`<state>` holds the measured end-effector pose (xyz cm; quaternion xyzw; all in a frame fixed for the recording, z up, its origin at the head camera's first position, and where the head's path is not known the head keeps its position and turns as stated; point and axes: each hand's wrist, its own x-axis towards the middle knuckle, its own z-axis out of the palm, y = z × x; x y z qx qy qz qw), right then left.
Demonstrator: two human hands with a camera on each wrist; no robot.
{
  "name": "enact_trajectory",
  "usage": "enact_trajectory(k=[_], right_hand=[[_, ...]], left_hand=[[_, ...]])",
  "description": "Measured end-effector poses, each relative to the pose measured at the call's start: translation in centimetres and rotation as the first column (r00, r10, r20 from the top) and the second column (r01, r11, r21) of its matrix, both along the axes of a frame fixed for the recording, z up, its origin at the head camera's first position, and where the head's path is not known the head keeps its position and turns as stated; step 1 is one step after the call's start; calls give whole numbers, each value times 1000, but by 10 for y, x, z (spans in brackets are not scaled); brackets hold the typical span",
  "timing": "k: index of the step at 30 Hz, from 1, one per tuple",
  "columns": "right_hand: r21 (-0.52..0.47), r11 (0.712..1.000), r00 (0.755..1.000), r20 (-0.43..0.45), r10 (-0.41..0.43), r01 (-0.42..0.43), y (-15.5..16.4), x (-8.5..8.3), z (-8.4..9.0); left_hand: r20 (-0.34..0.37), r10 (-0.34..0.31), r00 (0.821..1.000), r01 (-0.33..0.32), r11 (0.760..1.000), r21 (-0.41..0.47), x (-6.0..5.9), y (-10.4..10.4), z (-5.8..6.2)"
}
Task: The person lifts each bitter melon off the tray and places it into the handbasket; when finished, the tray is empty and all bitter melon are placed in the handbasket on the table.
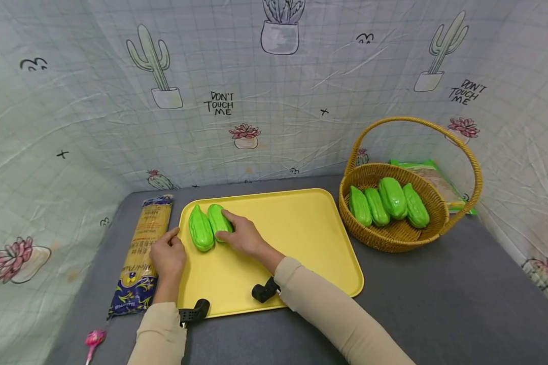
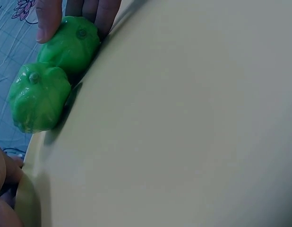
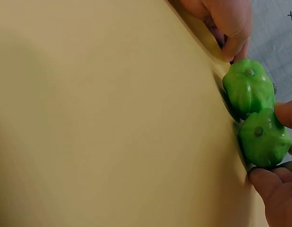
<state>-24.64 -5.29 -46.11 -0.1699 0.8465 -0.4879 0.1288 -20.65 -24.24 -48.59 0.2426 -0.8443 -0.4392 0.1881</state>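
on a yellow tray (image 1: 297,233), two glossy green gourds are lying lengthwise beside each other near the left rim, seemingly touching. the right hand (image 1: 245,236) is gripping the inner gourd (image 1: 217,221), thumb on one side and fingers on the other; the left hand (image 1: 169,256) is curling its fingers at the tray's left edge, seemingly pinching it, next to a bag of spaghetti (image 1: 148,233). the gourd's shiny skin is offering little friction, i judge, so a light pinch could be letting it twist or slip. with the outer gourd (image 1: 201,230) sitting so close, any sideways nudge could be rolling it against the rim, and a pull from the left hand could be tilting or sliding the tray, setting both gourds rolling. as for containers, the tray is holding just this pair, while the wicker basket (image 1: 388,245) on the right is holding four similar gourds (image 1: 391,198), its tall handle arching over them. a green-edged packet (image 1: 438,182) is lying partly hidden behind it.
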Motion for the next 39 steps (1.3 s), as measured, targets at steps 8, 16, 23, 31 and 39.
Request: enact_trajectory(k=[8,16,23,31,39], right_hand=[[-10,1000,1000,-7,0,0,1,2,1],[-25,1000,1000,4,-5,5,2,3,1],[-20,1000,1000,-6,-12,12,5,4,1],[-26,1000,1000,-9,-15,15,10,6,2],[-20,1000,1000,-24,2,-3,14,9,7]], left_hand=[[8,-6,1000,6,1000,11,0,-1,0],[16,-10,1000,9,1000,18,1,0,1],[10,-4,1000,4,1000,13,0,0,-1],[4,-5,1000,5,1000,1,0,1,-2],[17,-2,1000,2,1000,2,1,1,-1]])
